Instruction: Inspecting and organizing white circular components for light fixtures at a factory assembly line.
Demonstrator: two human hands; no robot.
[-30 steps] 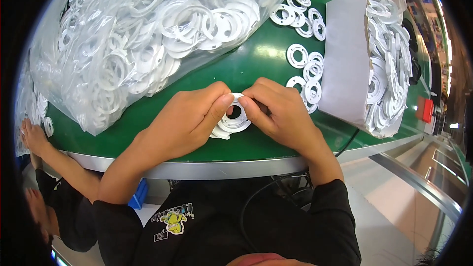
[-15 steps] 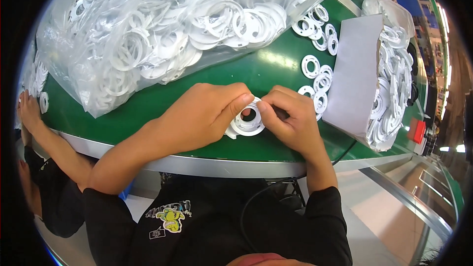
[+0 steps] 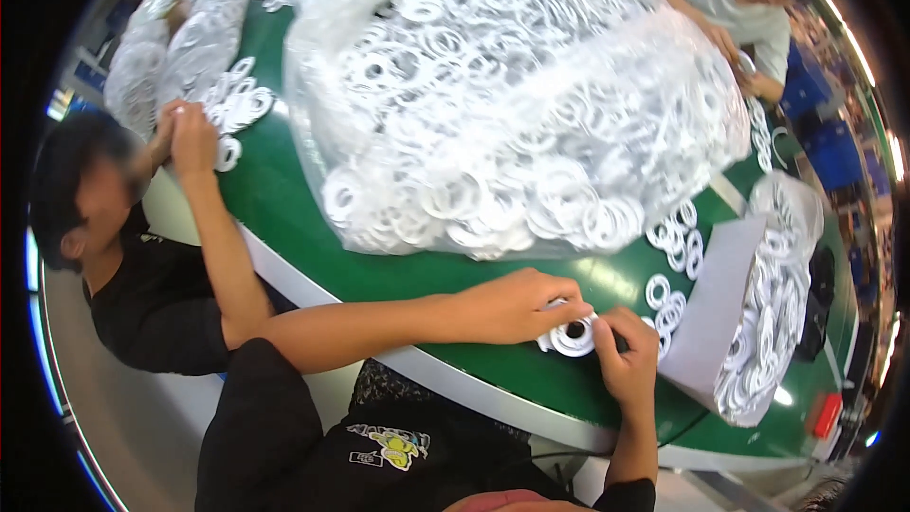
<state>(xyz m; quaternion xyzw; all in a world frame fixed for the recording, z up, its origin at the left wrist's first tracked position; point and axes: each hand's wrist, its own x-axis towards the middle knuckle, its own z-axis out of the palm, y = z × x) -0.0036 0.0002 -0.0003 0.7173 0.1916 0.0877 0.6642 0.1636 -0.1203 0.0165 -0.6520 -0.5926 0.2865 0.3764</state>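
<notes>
A white plastic ring (image 3: 572, 349) with a round hole through its middle is between my two hands, just over the green tabletop near its front edge. My left hand (image 3: 521, 306) pinches it at the upper rim, its fingers curled. On the ring's right side, my right hand (image 3: 627, 353) grips the rim between thumb and bent forefinger. The thumb tips come close together at the top of the ring. Whether a small part sits between them is too fine to make out.
A large clear bag (image 3: 313, 147) full of white rings fills the table beyond my hands. Loose rings (image 3: 658, 292) lie by an open white carton (image 3: 711, 308) of rings at right. A red box (image 3: 827, 414) stands past it. Co-workers (image 3: 142, 303) sit at left and far right.
My view has tilted up and turned, so the whole bag and the co-workers now show. The ring and my hands appear lower and further right; both hands keep their hold on it.
</notes>
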